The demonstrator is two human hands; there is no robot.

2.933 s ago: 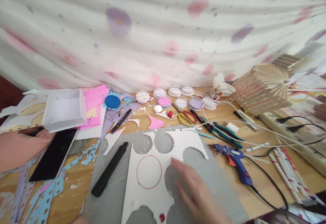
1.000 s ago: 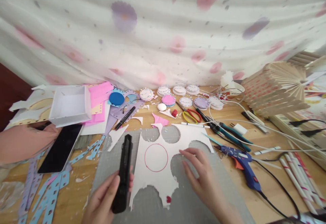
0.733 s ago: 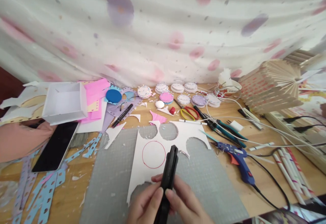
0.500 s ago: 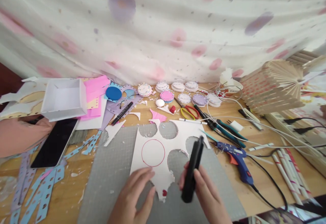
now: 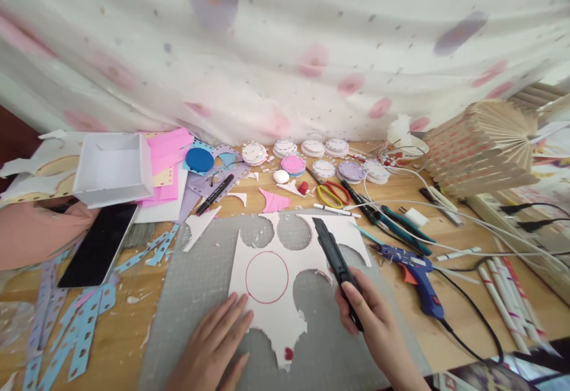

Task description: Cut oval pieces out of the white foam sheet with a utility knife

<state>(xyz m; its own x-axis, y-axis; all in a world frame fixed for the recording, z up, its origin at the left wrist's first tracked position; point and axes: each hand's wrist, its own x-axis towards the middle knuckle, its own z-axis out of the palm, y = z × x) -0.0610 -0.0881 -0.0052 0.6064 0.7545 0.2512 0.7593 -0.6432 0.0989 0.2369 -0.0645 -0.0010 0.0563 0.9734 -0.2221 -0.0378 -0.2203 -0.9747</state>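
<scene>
My right hand [image 5: 367,311] is closed around a black utility knife [image 5: 336,260], its tip pointing up and to the left over the sheet. Beneath it lies a white foam-like board [image 5: 267,237] with several round cut-outs and ragged edges. A red circle outline [image 5: 288,277] is drawn on the board's left part, and a small red mark [image 5: 289,353] sits near its bottom tip. My left hand [image 5: 218,337] rests with fingers stretched out on the board's lower left edge and the mat. A grey cutting mat [image 5: 187,302] lies under the board.
Finished-looking layered discs [image 5: 285,148] stand along the back. Scissors [image 5: 336,192], pliers [image 5: 409,225] and a blue glue gun [image 5: 414,269] with its cable lie at right. A white box [image 5: 113,171], a phone [image 5: 98,248] and blue paper strips [image 5: 89,331] are at left.
The knife has swung from near upright to slanting up-left, and my right hand has moved slightly right. My left hand has lowered and flattened onto the board's edge. The board shifted slightly.
</scene>
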